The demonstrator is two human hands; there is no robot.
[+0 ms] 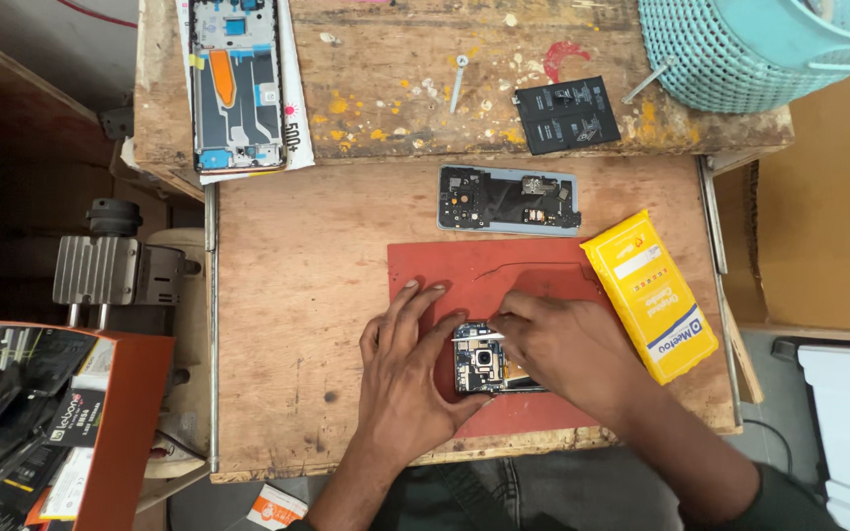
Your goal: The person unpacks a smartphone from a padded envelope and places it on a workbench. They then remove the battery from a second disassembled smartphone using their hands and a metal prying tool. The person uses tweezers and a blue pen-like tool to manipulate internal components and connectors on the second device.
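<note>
Opened phone (484,362) (camera module facing up, circuit board bare) lies on the red mat (445,265) in the middle of my wooden bench (297,295). My left hand (407,369) lies flat with fingers spread, steadying its left edge. My right hand (565,346) pinches a thin white tool (495,335) at the phone's top corner. Just beside that hand sits a yellow packet (651,295).

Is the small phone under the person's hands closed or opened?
Opened: the small phone shows its bare circuit board and camera module, without back cover, held between left hand and right hand.
</note>
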